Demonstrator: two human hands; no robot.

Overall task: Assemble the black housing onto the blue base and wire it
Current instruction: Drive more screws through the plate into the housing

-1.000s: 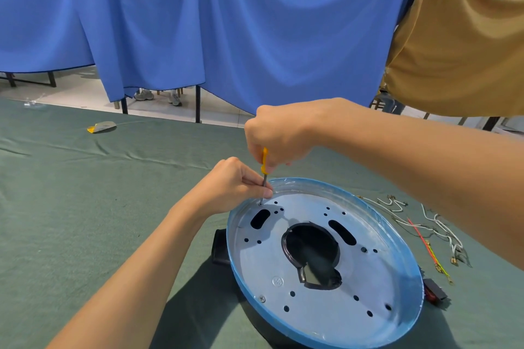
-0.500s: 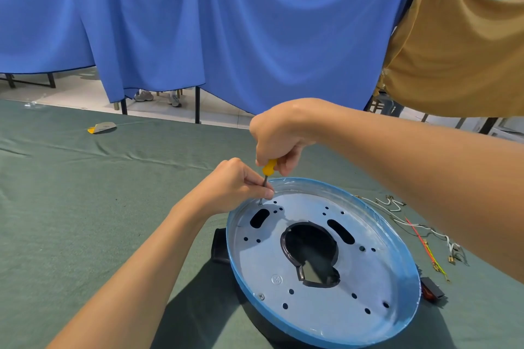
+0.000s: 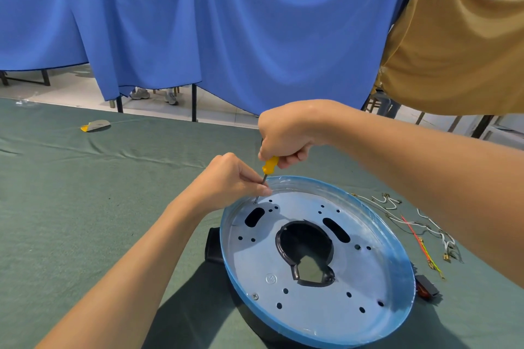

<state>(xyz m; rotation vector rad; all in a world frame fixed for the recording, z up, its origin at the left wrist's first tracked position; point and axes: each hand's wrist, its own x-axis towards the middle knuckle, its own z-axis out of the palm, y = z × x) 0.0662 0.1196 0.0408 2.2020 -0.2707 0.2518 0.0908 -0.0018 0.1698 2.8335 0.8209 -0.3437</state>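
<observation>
- Blue-rimmed base [image 3: 307, 333] sits tilted on the black housing [image 3: 212, 245], directly below both hands, on the green cloth [image 3: 85, 221].
- The right hand [image 3: 286, 136] is fisted round the yellow screwdriver [image 3: 269, 166]. Its shaft runs down and slightly left to a hole at the base's far-left edge.
- The left hand [image 3: 229, 181], nearer the tip, pinches the shaft just above the plate.
- Loose wires [image 3: 419, 235] lie well right of the grip.

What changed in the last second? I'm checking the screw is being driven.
The right hand has rotated on the yellow-handled screwdriver, its grip shifting so more of the handle shows below the fist. The left hand still pinches the shaft at the same hole; the round blue-rimmed metal base and black housing stayed put.
</observation>
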